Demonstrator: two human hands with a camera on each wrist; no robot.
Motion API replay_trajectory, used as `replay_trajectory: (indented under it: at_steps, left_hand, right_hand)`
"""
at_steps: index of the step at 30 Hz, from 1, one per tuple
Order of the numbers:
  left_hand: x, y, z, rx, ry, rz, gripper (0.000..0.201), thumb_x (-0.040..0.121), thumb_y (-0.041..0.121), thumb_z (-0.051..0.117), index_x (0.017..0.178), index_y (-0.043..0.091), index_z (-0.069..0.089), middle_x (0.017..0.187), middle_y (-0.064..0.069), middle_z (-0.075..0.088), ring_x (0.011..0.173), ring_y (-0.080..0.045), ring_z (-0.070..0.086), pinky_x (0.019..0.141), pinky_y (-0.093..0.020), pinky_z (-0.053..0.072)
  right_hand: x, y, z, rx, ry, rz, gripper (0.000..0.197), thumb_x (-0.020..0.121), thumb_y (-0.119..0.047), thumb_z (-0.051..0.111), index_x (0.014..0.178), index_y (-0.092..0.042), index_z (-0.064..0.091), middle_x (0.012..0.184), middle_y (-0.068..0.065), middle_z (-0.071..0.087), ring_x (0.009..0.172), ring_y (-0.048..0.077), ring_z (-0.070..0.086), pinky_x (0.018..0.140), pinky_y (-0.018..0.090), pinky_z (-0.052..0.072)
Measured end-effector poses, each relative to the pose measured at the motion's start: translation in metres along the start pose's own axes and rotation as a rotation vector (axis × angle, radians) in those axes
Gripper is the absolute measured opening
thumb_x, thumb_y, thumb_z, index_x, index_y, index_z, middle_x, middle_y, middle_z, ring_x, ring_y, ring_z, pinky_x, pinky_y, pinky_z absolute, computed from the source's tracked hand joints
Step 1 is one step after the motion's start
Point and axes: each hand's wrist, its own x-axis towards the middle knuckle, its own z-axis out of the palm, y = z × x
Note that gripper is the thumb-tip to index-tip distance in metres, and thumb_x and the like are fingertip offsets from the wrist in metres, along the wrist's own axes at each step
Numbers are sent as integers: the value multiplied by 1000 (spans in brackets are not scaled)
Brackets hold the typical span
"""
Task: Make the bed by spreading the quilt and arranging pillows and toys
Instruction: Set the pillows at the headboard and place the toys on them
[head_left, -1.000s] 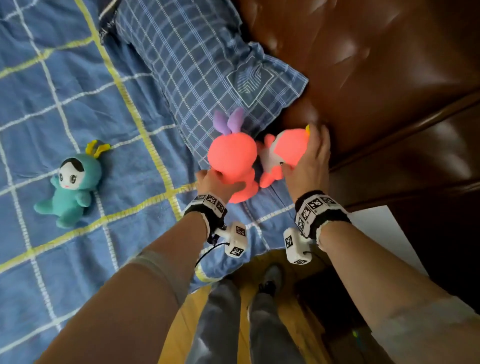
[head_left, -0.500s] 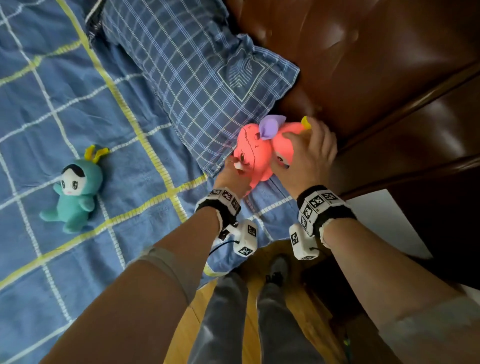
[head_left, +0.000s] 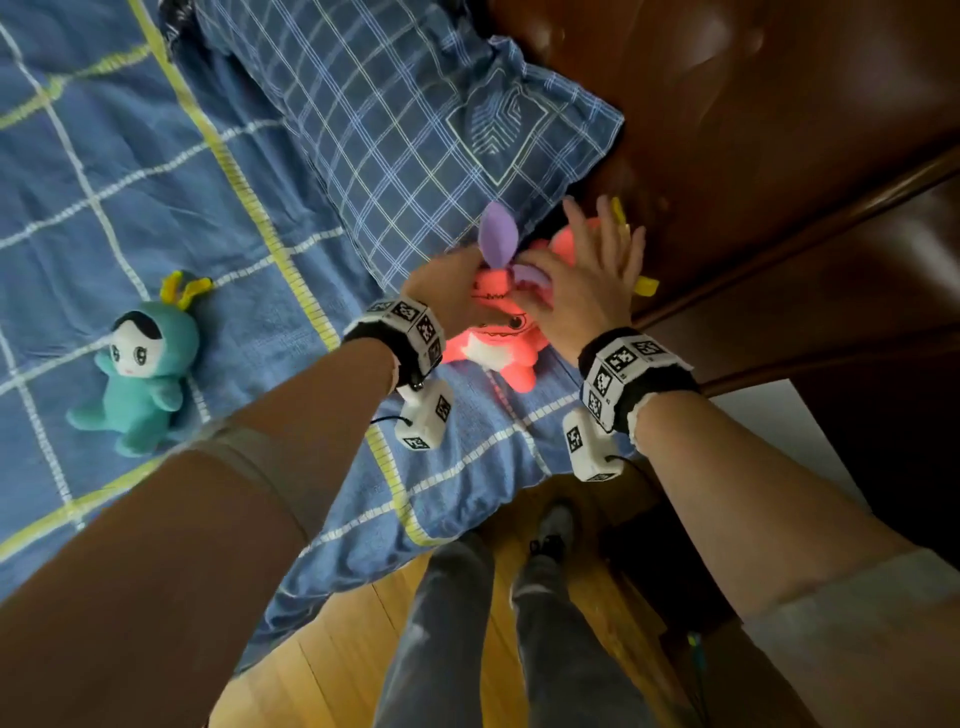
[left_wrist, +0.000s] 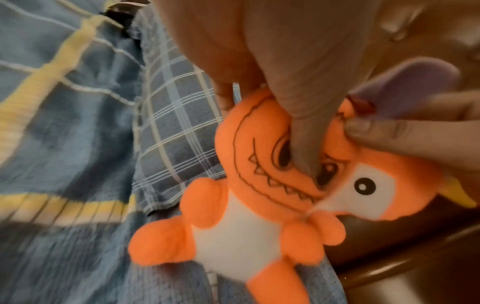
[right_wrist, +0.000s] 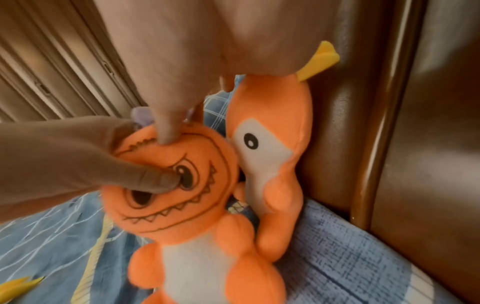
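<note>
An orange plush toy with purple ears and a toothy grin (head_left: 498, 343) (left_wrist: 246, 236) (right_wrist: 187, 216) lies face up on the blue checked quilt (head_left: 130, 182), at the corner of the checked pillow (head_left: 415, 130). My left hand (head_left: 447, 291) (left_wrist: 285, 92) grips its head, thumb on the face and fingers behind. A second orange toy with yellow ears (head_left: 563, 241) (right_wrist: 272, 144) leans beside it against the headboard. My right hand (head_left: 587, 275) (right_wrist: 207, 61) rests flat over this one, fingers straight, thumb pressing the first toy's head.
A teal plush doll (head_left: 140, 369) lies on the quilt to the left. The brown padded headboard (head_left: 753, 130) rises right behind the orange toys. The wooden floor (head_left: 337, 649) and my legs are below the bed's edge.
The purple-eared toy has been turned from back-facing to face up and laid down beside the other. My right hand has flattened over the yellow-eared toy.
</note>
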Motion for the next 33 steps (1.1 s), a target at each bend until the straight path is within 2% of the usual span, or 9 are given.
replay_trajectory:
  at_steps: [3, 7, 10, 14, 19, 23, 27, 30, 33]
  left_hand:
    - [-14, -12, -4, -29, 211, -264, 64, 70, 52, 77, 118, 16, 54, 106, 1, 61, 94, -21, 60, 82, -35, 49]
    - [-6, -17, -12, -113, 273, -346, 67, 73, 45, 76, 127, 18, 46, 115, -3, 63, 102, -28, 64, 88, -43, 53]
    - [5, -10, -7, -148, 269, -357, 73, 74, 34, 78, 133, 16, 39, 123, -4, 57, 108, -27, 61, 91, -44, 52]
    - [8, -10, 8, -113, 159, -421, 97, 73, 41, 80, 143, 5, 24, 135, -11, 45, 119, -31, 55, 102, -45, 45]
    - [5, -9, 1, -234, 214, -404, 73, 76, 29, 80, 130, 11, 34, 123, -7, 56, 112, -29, 58, 99, -45, 49]
    - [-2, -9, 4, -288, 282, -379, 71, 77, 29, 78, 132, 15, 35, 125, -5, 55, 114, -26, 56, 100, -42, 47]
    - [-7, -11, 6, -126, 279, -367, 91, 68, 52, 79, 136, 14, 32, 126, -5, 48, 117, -27, 49, 101, -43, 43]
    - [-21, -12, -1, -69, 280, -386, 120, 55, 60, 83, 147, 17, 20, 137, -4, 41, 127, -27, 42, 107, -44, 39]
    - [-48, -24, -16, -73, 285, -373, 143, 47, 64, 85, 154, 25, -2, 153, -6, 25, 140, -28, 32, 112, -50, 34]
  right_hand:
    - [6, -3, -8, 34, -14, 167, 59, 79, -66, 57, 131, -39, 52, 157, 3, 31, 150, 32, 12, 116, 59, 0]
    - [16, 6, -19, 166, -114, 73, 73, 72, -5, 71, 138, -27, 49, 156, 7, 30, 144, 31, 27, 117, 49, 24]
    - [25, 16, -24, 216, -180, 193, 85, 72, 3, 72, 143, -31, 41, 159, 0, 20, 142, 25, 32, 107, 41, 42]
    - [24, 20, -16, 14, -337, 138, 68, 71, -14, 79, 132, -25, 51, 146, 10, 38, 134, 34, 35, 103, 42, 43]
    - [36, 12, -35, 25, -246, 5, 44, 79, 2, 55, 106, -29, 69, 107, 5, 65, 110, 28, 54, 87, 40, 51]
    - [52, 20, -38, 10, -370, -95, 51, 75, 3, 61, 112, -32, 66, 116, 1, 64, 119, 24, 55, 104, 39, 40]
    - [44, 20, -23, -173, -286, -151, 80, 68, -9, 78, 137, -33, 47, 146, -3, 49, 149, 27, 18, 119, 54, -6]
    - [23, 8, -24, -202, -190, -116, 101, 63, -8, 77, 149, -30, 31, 162, 4, 23, 152, 31, 2, 117, 58, -8]
    - [2, -15, -29, -50, -71, -68, 82, 70, -8, 70, 145, -26, 40, 157, 8, 31, 148, 33, 17, 120, 52, 6]
